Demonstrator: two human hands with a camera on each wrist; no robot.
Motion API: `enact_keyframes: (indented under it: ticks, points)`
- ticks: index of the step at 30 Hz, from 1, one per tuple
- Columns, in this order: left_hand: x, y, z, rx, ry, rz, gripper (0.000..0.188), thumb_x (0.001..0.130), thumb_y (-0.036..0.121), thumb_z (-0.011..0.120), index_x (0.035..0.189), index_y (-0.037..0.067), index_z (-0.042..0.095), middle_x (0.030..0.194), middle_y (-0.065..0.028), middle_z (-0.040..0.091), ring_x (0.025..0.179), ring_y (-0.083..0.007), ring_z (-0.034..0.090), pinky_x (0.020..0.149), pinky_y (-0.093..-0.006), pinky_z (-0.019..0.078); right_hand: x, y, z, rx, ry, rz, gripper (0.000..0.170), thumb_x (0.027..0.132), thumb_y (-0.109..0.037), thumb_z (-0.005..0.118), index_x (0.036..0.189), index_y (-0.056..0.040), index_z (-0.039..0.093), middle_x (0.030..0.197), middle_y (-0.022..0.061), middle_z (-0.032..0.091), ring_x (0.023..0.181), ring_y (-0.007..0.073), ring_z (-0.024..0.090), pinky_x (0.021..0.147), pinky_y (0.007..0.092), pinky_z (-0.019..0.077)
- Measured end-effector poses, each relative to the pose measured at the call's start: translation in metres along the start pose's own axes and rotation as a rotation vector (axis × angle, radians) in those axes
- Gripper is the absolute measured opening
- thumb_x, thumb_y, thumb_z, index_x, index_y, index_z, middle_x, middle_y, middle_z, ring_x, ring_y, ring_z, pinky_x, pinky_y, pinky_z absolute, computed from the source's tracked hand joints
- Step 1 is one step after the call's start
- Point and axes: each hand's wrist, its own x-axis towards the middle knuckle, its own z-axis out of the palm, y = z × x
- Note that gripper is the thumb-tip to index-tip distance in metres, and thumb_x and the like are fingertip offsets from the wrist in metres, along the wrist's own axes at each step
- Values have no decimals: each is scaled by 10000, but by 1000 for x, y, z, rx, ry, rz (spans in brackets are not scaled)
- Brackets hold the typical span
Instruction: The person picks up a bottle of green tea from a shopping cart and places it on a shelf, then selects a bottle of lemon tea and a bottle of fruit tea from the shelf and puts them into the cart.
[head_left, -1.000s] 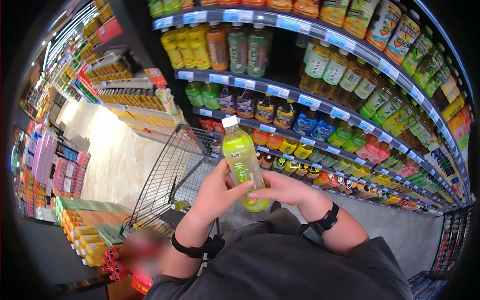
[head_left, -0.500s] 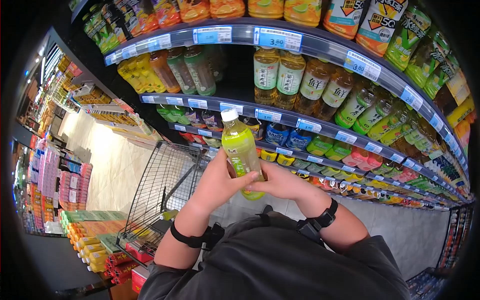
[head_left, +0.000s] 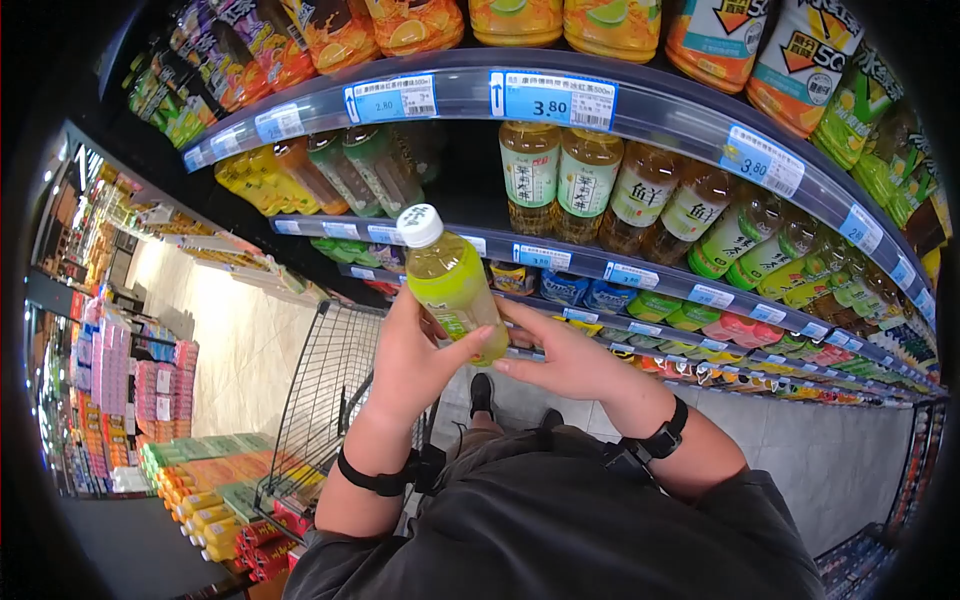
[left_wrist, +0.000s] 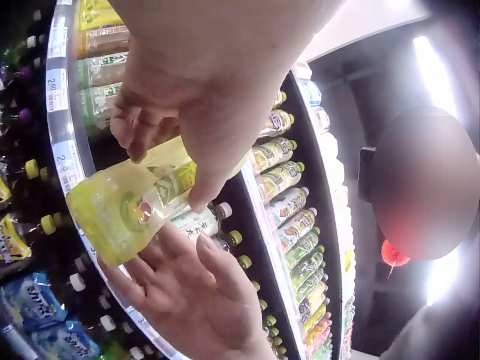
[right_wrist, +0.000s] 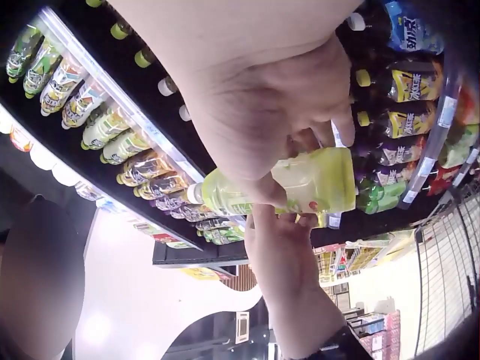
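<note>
A bottle with a white cap and yellow-green label (head_left: 450, 290) is tilted, its cap toward the upper left in the head view. My left hand (head_left: 408, 355) grips its side, thumb across the front. Beside its lower part is my right hand (head_left: 570, 362). The left wrist view shows the bottle's base (left_wrist: 112, 214) above the fairly straight fingers of my right hand (left_wrist: 195, 296), which touch it, the thumb standing off. My left hand (left_wrist: 195, 97) holds it from above there. In the right wrist view, the bottle (right_wrist: 322, 180) lies between both hands.
Curved shelves of drinks with a price rail (head_left: 660, 125) stand in front. A dark gap lies left of the tea bottles (head_left: 530, 185). A wire cart (head_left: 325, 390) is at the left, with stacked bottles and boxes (head_left: 215, 480) beyond it. Floor (head_left: 210, 330) stretches up the aisle.
The bottle has moved slightly left and up in view and tilted more, showing its cap top. The shelves appear nearer and larger. My left hand keeps its grip; my right hand's fingers are spread more.
</note>
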Motion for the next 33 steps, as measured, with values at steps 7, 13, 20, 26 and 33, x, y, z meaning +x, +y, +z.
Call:
enact_keyframes:
  ticks: [7,13,20,26,33]
  points:
    - [61,-30,-24,128,40,154,687,731,185,917,1276,3,541,1144,-139,673,1020,-241,700,842,-356,557,28,-23,-8,-444,144,-101,821,924,-112,684,1609,-30,240,1659,199,272,1530,325,291,1217,395,291]
    - [111,-45,-33,190,75,523,678,723,231,928,1239,4,552,1129,-167,681,1011,-335,703,836,-417,563,52,-33,-2,-459,242,-144,816,918,-81,666,1610,-23,237,1690,194,187,1551,325,237,1230,403,260]
    - [151,-60,-30,196,-29,593,640,745,271,918,1204,8,558,1112,-173,645,915,-374,702,746,-417,574,62,-31,5,-478,304,-155,840,916,-60,673,1618,-32,213,1693,197,169,1562,324,202,1236,397,239]
    - [164,-61,-22,134,-90,524,681,741,284,923,1229,-9,549,1111,-180,681,959,-354,710,790,-421,577,64,-20,7,-390,390,-188,873,899,-4,687,1623,-39,201,1697,170,185,1560,288,213,1233,376,245]
    - [175,-65,-16,122,-96,505,793,719,282,933,1306,-24,496,1149,-209,678,1051,-405,679,867,-451,556,70,-21,11,-242,435,-71,887,912,82,623,1643,-76,145,1708,104,161,1556,231,216,1241,430,249]
